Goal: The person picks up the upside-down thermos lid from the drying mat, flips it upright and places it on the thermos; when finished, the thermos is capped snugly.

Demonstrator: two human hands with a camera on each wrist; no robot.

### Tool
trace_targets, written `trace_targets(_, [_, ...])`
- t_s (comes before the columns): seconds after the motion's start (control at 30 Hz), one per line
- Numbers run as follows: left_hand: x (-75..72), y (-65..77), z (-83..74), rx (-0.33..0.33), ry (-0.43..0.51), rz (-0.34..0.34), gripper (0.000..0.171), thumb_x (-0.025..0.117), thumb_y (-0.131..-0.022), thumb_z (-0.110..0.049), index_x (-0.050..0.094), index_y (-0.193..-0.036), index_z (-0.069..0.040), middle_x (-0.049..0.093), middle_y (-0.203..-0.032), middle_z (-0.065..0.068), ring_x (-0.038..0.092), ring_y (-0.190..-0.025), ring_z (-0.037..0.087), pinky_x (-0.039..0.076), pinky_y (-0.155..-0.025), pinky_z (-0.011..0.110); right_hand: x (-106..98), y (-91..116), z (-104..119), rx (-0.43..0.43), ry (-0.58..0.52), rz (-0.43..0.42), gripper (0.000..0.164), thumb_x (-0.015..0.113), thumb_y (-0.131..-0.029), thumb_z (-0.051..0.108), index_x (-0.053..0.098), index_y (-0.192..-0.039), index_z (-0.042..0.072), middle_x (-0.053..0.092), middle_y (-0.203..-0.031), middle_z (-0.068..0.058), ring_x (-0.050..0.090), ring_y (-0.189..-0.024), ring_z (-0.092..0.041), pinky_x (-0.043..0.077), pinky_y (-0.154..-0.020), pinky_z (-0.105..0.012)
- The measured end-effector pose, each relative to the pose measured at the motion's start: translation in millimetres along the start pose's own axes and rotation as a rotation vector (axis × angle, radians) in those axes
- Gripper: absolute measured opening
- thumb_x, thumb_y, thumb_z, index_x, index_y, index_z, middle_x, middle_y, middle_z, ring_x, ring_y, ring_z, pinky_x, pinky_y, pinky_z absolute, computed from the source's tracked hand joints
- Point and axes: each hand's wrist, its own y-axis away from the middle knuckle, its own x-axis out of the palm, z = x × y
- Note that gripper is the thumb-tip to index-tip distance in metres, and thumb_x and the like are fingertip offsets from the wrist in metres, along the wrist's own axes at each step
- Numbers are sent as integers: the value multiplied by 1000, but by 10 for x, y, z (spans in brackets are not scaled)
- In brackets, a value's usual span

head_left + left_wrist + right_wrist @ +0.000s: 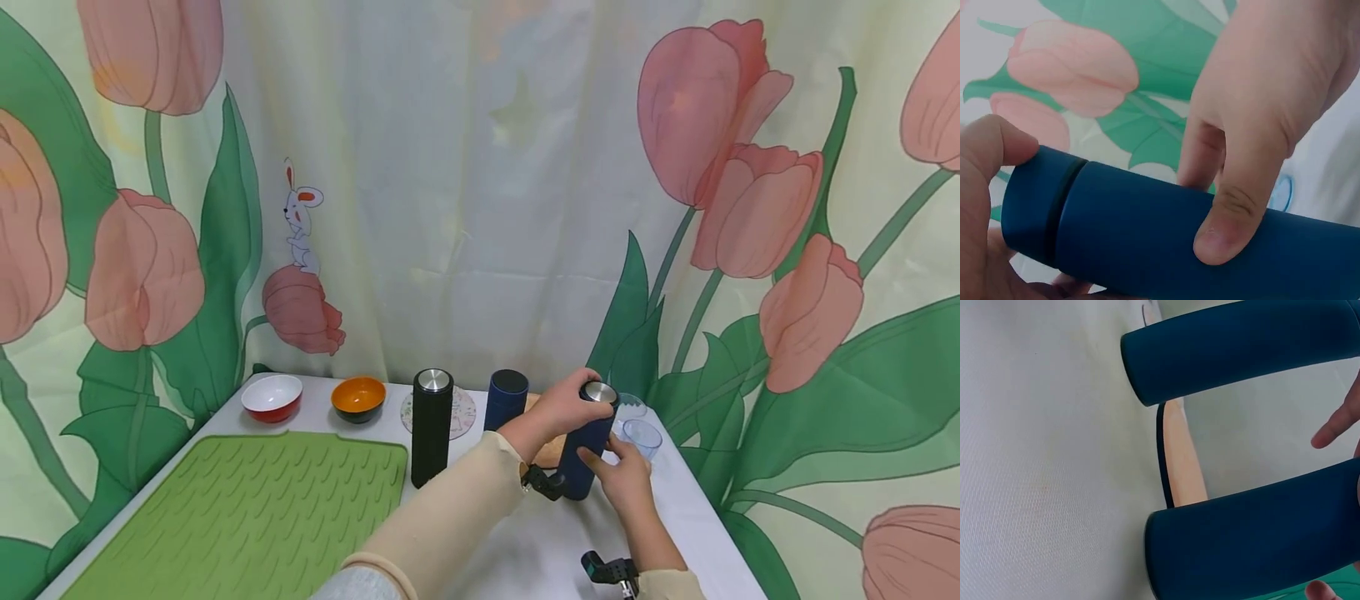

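Note:
A dark blue thermos (583, 454) with a steel-topped lid stands on the white table in the head view. My left hand (562, 408) grips it around the lid from above. Lower down, my right hand (626, 482) holds the body, its thumb across the blue side. In the left wrist view the lid (1038, 206) shows a dark seam below it, with the right thumb (1229, 231) pressed on the body. A second blue thermos (504, 404) stands to the left, partly hidden by the left arm; it fills the top of the right wrist view.
A black thermos (432, 433) stands beside a green ribbed mat (247, 508). Behind are a red-and-white bowl (272, 400), an orange bowl (358, 396) and a round patterned mat (465, 414). A wooden board (551, 454) and clear cups (642, 435) lie near the thermos.

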Motion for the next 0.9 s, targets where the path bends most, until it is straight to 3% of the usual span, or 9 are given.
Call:
trace_targets(0.2, [162,22,-34,-135,-6,-150,98,88,-77,-63,36,-150,-22,67,-130,11,69,-115,26,59,-99,51,-1,-13,-19,-9,4,6,88,75,-96,55,40,-164,11,49,-155,-29,28,-146,-51,42,-104,-67])
trace_targets(0.33, [221,33,-29,-114,-20,-207,89,88,-78,-62,41,-142,-21,68,-121,8,70,-106,23,62,-90,47,-5,-13,1,-3,3,9,90,75,-95,56,39,-165,11,49,-155,-29,27,-146,-51,44,-103,-66])
trace_targets(0.47, [175,42,-7,-66,-38,-179,76,85,-83,-59,46,-138,-24,70,-118,3,70,-102,19,61,-87,42,-8,-7,17,11,1,12,91,75,-95,57,38,-165,12,49,-155,-28,27,-146,-51,45,-102,-66])
trace_targets(0.73, [-2,1,62,45,37,-7,51,81,-90,-44,58,-134,-28,69,-124,-3,68,-108,15,58,-95,39,-12,3,-6,4,11,3,90,75,-96,54,37,-165,10,49,-155,-29,27,-146,-51,41,-107,-70])
trace_targets(0.8, [9,11,54,46,45,-14,52,81,-91,-40,59,-136,-27,69,-125,-2,69,-110,16,58,-96,40,-14,9,-10,1,9,1,90,75,-96,54,38,-165,9,49,-154,-29,27,-146,-51,41,-106,-69])
trace_targets(0.9, [94,46,42,-9,40,-98,70,83,-87,-47,51,-146,-26,69,-129,4,69,-112,21,59,-97,44,-11,12,-12,8,8,-1,88,75,-96,51,38,-164,9,50,-154,-29,28,-145,-51,43,-104,-67])
